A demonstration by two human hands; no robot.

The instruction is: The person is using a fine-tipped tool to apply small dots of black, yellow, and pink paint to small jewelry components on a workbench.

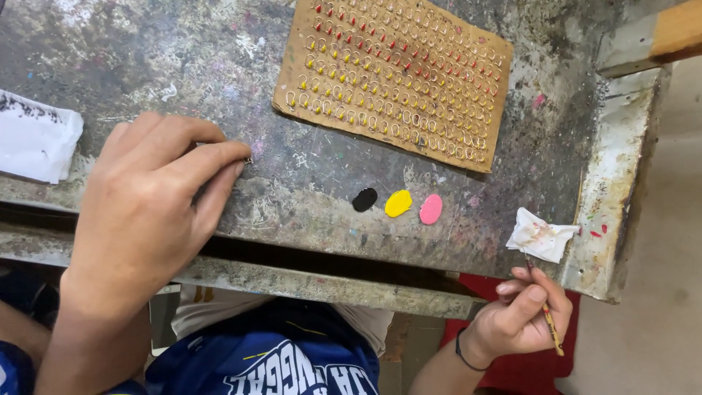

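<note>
One cardboard sheet [395, 77] studded with rows of small wire hooks lies at the table's [183, 58] far edge; three paint blobs, black [364, 199], yellow [398, 203], pink [431, 209], sit near the front edge. The left hand [150, 212] pinches a tiny hook [249, 159]; the right hand [523, 311] grips one thin brush [546, 314] beside a stained rag [541, 238]. The steel top is scratched and paint-flecked

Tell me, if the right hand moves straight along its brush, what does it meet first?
Probably the white rag: the brush in the right hand points up-left toward it, the tip about touching.
</note>
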